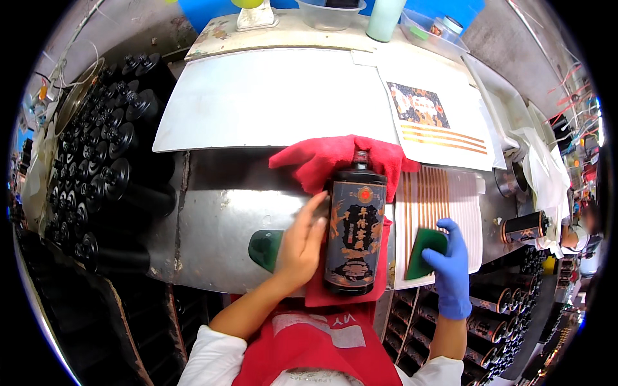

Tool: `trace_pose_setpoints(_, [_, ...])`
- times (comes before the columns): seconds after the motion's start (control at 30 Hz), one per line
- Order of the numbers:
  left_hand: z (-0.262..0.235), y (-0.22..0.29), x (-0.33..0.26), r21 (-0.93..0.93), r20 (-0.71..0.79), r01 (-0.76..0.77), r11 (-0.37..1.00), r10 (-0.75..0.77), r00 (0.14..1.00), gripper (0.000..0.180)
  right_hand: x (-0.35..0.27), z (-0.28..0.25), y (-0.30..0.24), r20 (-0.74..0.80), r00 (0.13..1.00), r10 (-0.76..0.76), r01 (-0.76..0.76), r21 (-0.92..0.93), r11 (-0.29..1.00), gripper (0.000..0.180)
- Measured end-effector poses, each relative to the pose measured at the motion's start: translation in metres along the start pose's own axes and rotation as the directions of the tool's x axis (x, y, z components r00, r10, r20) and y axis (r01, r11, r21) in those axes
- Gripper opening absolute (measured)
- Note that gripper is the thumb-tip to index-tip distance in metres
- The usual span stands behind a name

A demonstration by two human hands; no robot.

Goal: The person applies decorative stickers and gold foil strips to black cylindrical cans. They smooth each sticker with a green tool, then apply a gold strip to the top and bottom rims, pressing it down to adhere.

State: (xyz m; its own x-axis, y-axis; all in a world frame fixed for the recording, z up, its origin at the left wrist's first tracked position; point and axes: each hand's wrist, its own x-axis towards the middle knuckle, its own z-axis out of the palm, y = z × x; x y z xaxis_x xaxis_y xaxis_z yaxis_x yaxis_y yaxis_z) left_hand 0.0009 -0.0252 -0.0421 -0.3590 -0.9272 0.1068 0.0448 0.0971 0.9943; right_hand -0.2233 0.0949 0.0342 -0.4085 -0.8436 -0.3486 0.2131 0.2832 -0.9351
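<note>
A black bottle (356, 231) with an ornate grey, orange and black label lies on its back on a red cloth (380, 264), neck pointing away from me. My left hand (300, 248), bare, rests at its left side with fingers stretched out along the edge. My right hand (453, 267), in a blue glove, pinches a green flat scraper (425, 252) over a white sheet with gold strips (421, 199). A second dark green scraper (264, 249) lies on the metal table, left of my left hand.
Many black bottles (109, 167) stand packed at the left; racks of labelled bottles (489, 302) are at lower right. A white board (270, 96) and a printed decal sheet (438, 122) lie beyond the cloth. Another labelled bottle (524, 227) lies at the right.
</note>
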Motion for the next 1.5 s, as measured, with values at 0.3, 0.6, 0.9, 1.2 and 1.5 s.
trace_pose_setpoints(0.3, [-0.078, -0.004, -0.050, 0.905, -0.021, 0.052, 0.422, -0.076, 0.997, 0.055, 0.075, 0.093, -0.081, 0.365, 0.727, -0.582, 0.677, -0.523, 0.518, 0.021])
trace_pose_setpoints(0.6, [-0.078, -0.001, -0.051, 0.100, -0.144, 0.234, 0.967, -0.219, 0.965, 0.029, -0.034, 0.070, -0.006, 0.809, 0.453, -0.375, 0.879, -0.475, 0.038, 0.036])
trace_pose_setpoints(0.9, [0.012, 0.062, 0.019, -0.031, -0.151, -0.133, 0.991, 0.127, 0.980, 0.020, 0.002, 0.104, -0.022, -0.059, 0.882, -0.467, 0.437, -0.265, 0.859, 0.033])
trace_pose_setpoints(1.2, [0.004, -0.019, 0.027, -0.226, -0.225, 0.066, 0.972, -0.118, 0.967, 0.018, 0.050, 0.061, 0.038, -0.168, 0.977, -0.131, 0.172, 0.261, 0.950, 0.032])
trace_pose_setpoints(1.5, [0.018, 0.046, 0.003, 0.173, -0.134, -0.101, 0.980, 0.125, 0.983, 0.022, 0.004, 0.101, -0.007, -0.016, 0.904, -0.428, 0.375, -0.452, 0.809, 0.032])
